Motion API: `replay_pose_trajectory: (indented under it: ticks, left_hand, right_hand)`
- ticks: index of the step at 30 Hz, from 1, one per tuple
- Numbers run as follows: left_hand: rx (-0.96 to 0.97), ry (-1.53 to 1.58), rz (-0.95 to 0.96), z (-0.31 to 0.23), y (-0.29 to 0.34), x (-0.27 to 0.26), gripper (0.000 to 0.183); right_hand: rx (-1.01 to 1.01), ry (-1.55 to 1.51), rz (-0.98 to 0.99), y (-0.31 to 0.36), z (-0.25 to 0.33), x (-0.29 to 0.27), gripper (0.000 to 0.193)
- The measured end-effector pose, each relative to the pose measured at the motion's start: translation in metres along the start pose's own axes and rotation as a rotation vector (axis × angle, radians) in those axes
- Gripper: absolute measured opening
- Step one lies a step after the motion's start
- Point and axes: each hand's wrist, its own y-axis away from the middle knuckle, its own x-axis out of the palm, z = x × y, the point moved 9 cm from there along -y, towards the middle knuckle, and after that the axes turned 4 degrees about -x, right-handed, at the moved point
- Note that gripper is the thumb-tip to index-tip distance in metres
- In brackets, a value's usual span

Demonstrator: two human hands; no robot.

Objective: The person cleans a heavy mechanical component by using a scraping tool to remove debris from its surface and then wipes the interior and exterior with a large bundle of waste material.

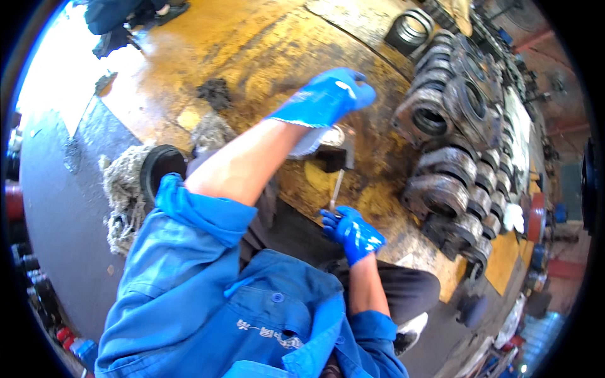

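Note:
My left hand (337,97), in a blue rubber glove, is raised over the yellow, oil-stained work surface. Its fingers look curled in, and whatever they may hold is hidden. Nearer to me, my right hand (356,236), gloved alike, is closed around the end of a tool with a slim pale shaft (338,189). That shaft points away from me and meets a dark blocky piece (331,159) with a grey edge; whether this is the tool's head or a separate part I cannot tell. A shiny round metal piece (334,135) shows just beyond it, below my left wrist.
Rows of greasy metal ring-shaped parts (441,170) stand to the right. A separate stack of rings (409,30) is at the far right. By my left elbow are a dark cylinder (162,169) and grey rags (123,189). Another person's legs (116,19) show at the far left.

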Motion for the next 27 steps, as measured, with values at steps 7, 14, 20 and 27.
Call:
replay_pose_trajectory:
  ticks: [7, 14, 20, 27]
  left_hand:
    - [-0.021, -0.127, -0.061, -0.006, 0.004, -0.007, 0.065]
    - [-0.038, -0.141, -0.109, -0.021, 0.011, -0.003, 0.056]
    - [-0.1, -0.206, -0.017, -0.01, 0.001, 0.011, 0.058]
    - [-0.058, -0.404, -0.012, 0.033, -0.019, 0.029, 0.054]
  right_hand:
    - [0.234, -0.351, 0.059, -0.015, -0.014, 0.005, 0.058]
    - [0.122, -0.727, 0.001, -0.041, -0.018, 0.001, 0.062]
    - [0.085, -0.755, 0.143, -0.056, -0.016, 0.022, 0.055]
    - [-0.062, -0.816, 0.239, -0.104, 0.02, 0.031, 0.038]
